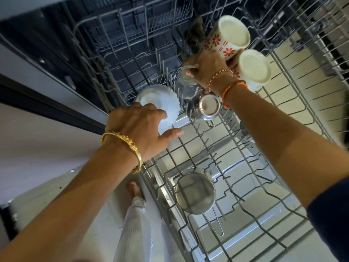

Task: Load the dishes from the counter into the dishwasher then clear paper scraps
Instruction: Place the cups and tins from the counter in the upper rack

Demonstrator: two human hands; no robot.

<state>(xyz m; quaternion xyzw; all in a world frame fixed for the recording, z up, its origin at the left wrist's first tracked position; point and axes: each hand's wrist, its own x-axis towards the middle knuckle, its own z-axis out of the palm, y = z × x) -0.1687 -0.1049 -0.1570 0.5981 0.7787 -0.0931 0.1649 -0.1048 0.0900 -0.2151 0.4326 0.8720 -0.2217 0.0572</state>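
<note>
- The left hand grips a white plate at its 7 o'clock edge, fingers over the rim, thumb beneath; the plate stands among the tines of the rack.
- The right hand curls its fingers around a clear glass, just at the plate's 2 o'clock.
- Two floral mugs sit upside down at the hand's 2 o'clock.
- A steel cup lies at the plate's 3 o'clock.
- A steel pan rests in the rack at 6 o'clock.
</note>
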